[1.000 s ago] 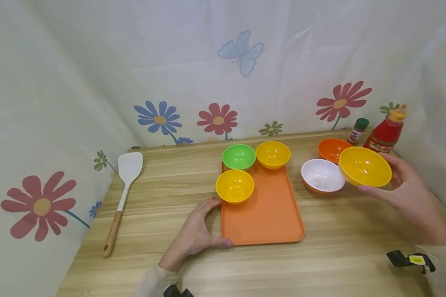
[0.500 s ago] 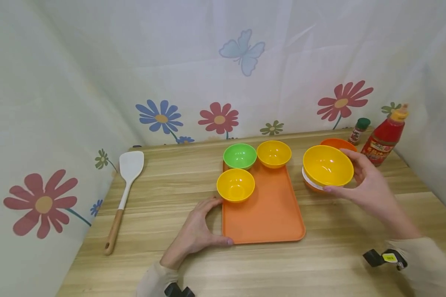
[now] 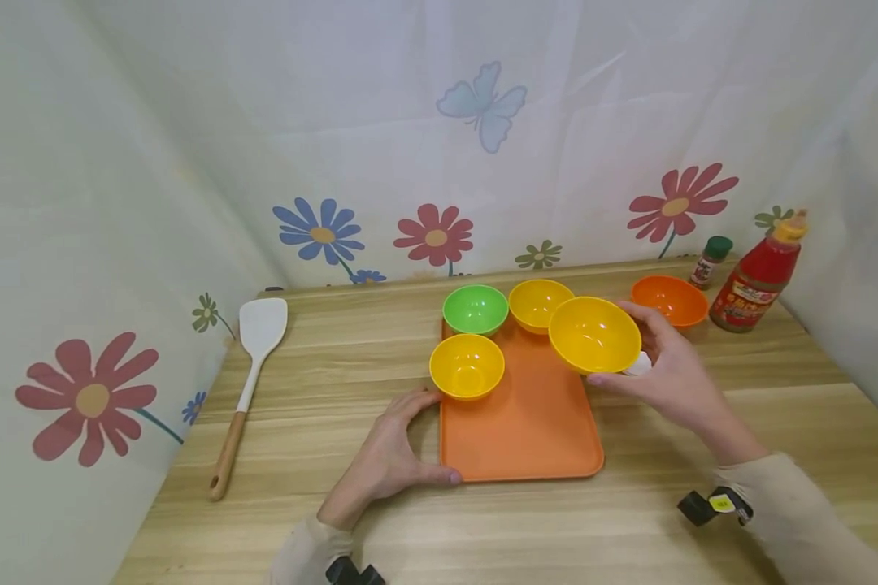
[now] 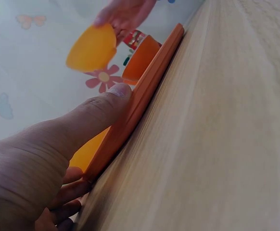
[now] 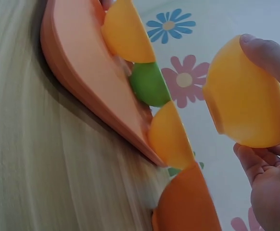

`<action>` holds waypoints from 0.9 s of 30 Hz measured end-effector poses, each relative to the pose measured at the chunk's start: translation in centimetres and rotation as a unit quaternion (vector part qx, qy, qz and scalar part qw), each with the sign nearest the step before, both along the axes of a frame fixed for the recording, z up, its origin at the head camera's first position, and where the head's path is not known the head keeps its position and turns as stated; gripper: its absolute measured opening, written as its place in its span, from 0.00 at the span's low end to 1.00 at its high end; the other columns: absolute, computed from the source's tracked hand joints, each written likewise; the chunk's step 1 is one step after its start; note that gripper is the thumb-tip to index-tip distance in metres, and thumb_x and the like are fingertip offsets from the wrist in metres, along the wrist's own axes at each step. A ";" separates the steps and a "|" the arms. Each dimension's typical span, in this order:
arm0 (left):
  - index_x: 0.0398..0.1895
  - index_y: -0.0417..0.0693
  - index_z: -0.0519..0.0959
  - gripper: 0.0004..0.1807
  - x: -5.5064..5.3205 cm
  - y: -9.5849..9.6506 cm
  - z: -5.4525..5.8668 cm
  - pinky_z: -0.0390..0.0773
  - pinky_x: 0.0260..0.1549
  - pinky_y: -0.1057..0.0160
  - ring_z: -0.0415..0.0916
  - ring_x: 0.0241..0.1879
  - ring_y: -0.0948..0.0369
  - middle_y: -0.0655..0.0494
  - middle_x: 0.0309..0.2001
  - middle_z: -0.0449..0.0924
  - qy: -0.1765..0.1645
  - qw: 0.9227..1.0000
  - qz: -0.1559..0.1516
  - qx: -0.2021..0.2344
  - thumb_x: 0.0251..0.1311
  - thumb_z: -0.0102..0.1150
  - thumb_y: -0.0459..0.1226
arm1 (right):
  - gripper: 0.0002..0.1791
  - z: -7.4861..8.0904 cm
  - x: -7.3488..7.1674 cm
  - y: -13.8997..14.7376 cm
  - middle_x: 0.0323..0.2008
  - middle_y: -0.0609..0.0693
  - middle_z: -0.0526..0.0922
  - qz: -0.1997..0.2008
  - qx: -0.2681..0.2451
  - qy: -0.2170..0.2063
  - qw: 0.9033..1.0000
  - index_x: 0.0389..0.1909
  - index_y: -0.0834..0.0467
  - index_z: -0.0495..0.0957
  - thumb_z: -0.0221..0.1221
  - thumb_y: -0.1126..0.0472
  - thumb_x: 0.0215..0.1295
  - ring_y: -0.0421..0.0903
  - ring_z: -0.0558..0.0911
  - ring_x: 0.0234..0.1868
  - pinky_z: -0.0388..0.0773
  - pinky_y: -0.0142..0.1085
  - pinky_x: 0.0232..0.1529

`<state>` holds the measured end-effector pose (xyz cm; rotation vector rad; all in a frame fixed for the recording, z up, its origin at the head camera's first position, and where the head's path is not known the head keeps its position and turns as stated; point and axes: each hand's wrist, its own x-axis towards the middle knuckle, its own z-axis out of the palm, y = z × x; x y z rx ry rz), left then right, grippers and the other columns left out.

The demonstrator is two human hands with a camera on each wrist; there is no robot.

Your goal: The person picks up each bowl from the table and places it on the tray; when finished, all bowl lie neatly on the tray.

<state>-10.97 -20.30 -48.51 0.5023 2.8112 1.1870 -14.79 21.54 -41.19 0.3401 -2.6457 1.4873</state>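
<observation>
In the head view, my right hand (image 3: pixel 673 386) grips a yellow bowl (image 3: pixel 593 337) by its right side, thumb and fingers at the rim. The right wrist view shows this bowl (image 5: pixel 248 98) raised off the table. An orange tray (image 3: pixel 527 439) carries a green bowl (image 3: pixel 475 310) at its back left, a second yellow bowl (image 3: pixel 537 302) at its back right and a third yellow bowl (image 3: pixel 467 367) at its left edge. My left hand (image 3: pixel 384 455) holds the tray's front left corner, thumb on the front edge, fingers along the left side.
Behind my right hand, a white-lined bowl (image 3: pixel 638 366) is mostly hidden. Farther back stand an orange bowl (image 3: pixel 673 302), a small green-capped jar (image 3: pixel 710 262) and a red sauce bottle (image 3: pixel 757 284). A white spatula (image 3: pixel 252 366) with a wooden handle lies at left.
My right hand has carried the yellow bowl leftward, past the white-lined bowl, to the tray's right edge. The left hand has kept its place at the tray corner.
</observation>
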 end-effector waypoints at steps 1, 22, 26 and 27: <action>0.80 0.61 0.75 0.66 0.0 0.0 0.0 0.64 0.82 0.39 0.65 0.82 0.50 0.56 0.80 0.73 -0.001 1.000 0.001 -0.001 0.30 0.94 0.65 | 0.60 -0.1 0.0 -0.2 0.78 0.56 0.71 0.002 -0.002 0.001 1.000 0.87 0.53 0.58 0.83 0.47 0.62 0.59 0.73 0.75 0.75 0.59 0.77; 0.80 0.63 0.75 0.66 0.0 0.0 0.0 0.64 0.82 0.39 0.65 0.82 0.51 0.56 0.80 0.73 -0.004 1.000 0.002 -0.003 0.30 0.93 0.67 | 0.64 -2.5 -0.1 -3.7 0.77 0.55 0.72 0.025 0.005 -0.036 0.999 0.85 0.54 0.60 0.85 0.37 0.55 0.62 0.74 0.76 0.73 0.66 0.76; 0.80 0.63 0.75 0.67 0.0 0.0 0.1 0.64 0.82 0.38 0.64 0.83 0.51 0.56 0.81 0.72 -0.006 1.000 0.003 -0.003 0.30 0.93 0.68 | 0.62 -3.2 -0.2 -4.2 0.77 0.55 0.73 0.036 0.007 -0.038 0.999 0.84 0.54 0.61 0.85 0.41 0.56 0.62 0.74 0.76 0.73 0.67 0.77; 0.80 0.63 0.75 0.67 0.0 -0.1 0.1 0.64 0.82 0.38 0.64 0.83 0.51 0.56 0.81 0.72 -0.007 1.000 0.003 -0.003 0.30 0.93 0.68 | 0.62 -3.4 -0.3 -4.3 0.77 0.54 0.73 0.039 0.007 -0.040 0.998 0.84 0.54 0.61 0.86 0.42 0.56 0.62 0.74 0.77 0.73 0.66 0.77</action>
